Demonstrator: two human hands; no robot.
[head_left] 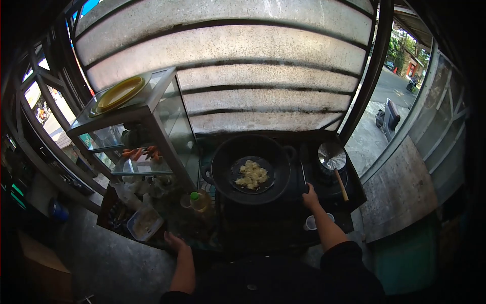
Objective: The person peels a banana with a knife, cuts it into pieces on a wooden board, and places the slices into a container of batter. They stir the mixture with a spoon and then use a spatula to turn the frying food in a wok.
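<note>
Wall (pixel 273 76): on my feed its pale slats close off the far side.
Table (pixel 253 223): dark, its front edge right before the wearer's body.
Case (pixel 174 121): tall, glazed, blocking me left of the wok.
Wok (pixel 279 177): mid-table, near the wall.
Pan (pixel 332 156): right of it, wooden handle (pixel 341 185) pointing frontward.
Tub (pixel 156 228): at the left front edge.
Spatula (pixel 303 172): in the tight gap between wok and pan.
Food (pixel 251 175): yellowish pieces, inside the wok.
Bottle (pixel 201 203): between tub and wok.
Hands: right (pixel 310 199) grips the spatula; left (pixel 176 241) open by the front edge, contact I can't tell.
</note>
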